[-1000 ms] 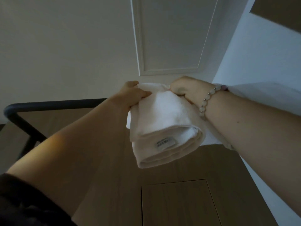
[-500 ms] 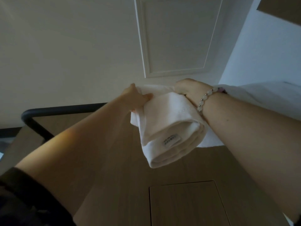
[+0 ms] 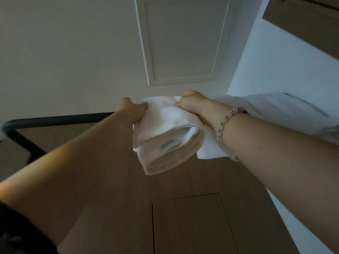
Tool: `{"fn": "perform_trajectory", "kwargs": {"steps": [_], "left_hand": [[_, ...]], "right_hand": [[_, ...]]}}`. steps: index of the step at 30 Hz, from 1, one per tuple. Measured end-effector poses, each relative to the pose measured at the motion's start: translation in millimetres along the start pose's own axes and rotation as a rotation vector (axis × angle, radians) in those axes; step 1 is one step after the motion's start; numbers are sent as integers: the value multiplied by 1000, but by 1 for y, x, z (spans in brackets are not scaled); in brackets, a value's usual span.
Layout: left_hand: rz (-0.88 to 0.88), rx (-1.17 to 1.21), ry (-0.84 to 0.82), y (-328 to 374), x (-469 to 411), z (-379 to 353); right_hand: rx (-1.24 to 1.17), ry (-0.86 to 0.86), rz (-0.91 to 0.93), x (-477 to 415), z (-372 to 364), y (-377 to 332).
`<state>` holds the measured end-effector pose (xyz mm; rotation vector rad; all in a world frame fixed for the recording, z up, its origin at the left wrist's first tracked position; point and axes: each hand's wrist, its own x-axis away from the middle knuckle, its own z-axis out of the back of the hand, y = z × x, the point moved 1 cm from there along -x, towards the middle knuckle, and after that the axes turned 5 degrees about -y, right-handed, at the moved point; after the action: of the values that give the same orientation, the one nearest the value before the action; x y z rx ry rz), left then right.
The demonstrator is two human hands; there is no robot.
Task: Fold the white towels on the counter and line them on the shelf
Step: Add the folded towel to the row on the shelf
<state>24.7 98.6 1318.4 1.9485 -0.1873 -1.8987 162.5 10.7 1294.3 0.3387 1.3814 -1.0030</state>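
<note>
Left hand (image 3: 134, 111): grip curled round upper left corner of folded white terry towel (image 3: 168, 136).
Towel: held aloft between both hands, label facing camera.
Right hand (image 3: 192, 105): grip clenched on upper right corner.
Pale bead bracelet (image 3: 222, 123): right wrist.

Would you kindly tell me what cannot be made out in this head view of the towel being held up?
- Label on the folded towel: print too small and blurred, head view.
- Fingertips of the left hand and right hand: buried in the towel's upper edge.
- White cloth behind the right forearm: partly covered by it, cut off at the right edge.
</note>
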Motion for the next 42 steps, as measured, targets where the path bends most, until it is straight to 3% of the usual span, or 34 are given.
{"fn": "perform_trajectory", "kwargs": {"steps": [3, 7, 12, 19, 23, 28, 34, 38, 42], "left_hand": [[62, 107, 86, -11, 25, 1], [187, 295, -158, -26, 51, -4], [107, 177, -59, -21, 36, -1], [52, 233, -91, -37, 36, -6], [82, 431, -245, -50, 34, -4], [128, 546, -373, -61, 33, -7], [111, 583, -392, -66, 24, -3], [63, 499, -262, -59, 16, -6], [44, 461, -302, -47, 16, -14]], "right_hand": [[-27, 158, 31, -6, -7, 14], [-16, 185, 5, -9, -10, 14], [-150, 251, -128, 1, -16, 12], [-367, 82, -106, 19, -35, 37], [-507, 65, 26, 13, -33, 53], [-571, -51, 63, 9, -38, 54], [-560, -80, 35, 3, -36, 52], [-607, -196, 49, 18, -42, 52], [-712, -278, 119, 33, -44, 64]]}}
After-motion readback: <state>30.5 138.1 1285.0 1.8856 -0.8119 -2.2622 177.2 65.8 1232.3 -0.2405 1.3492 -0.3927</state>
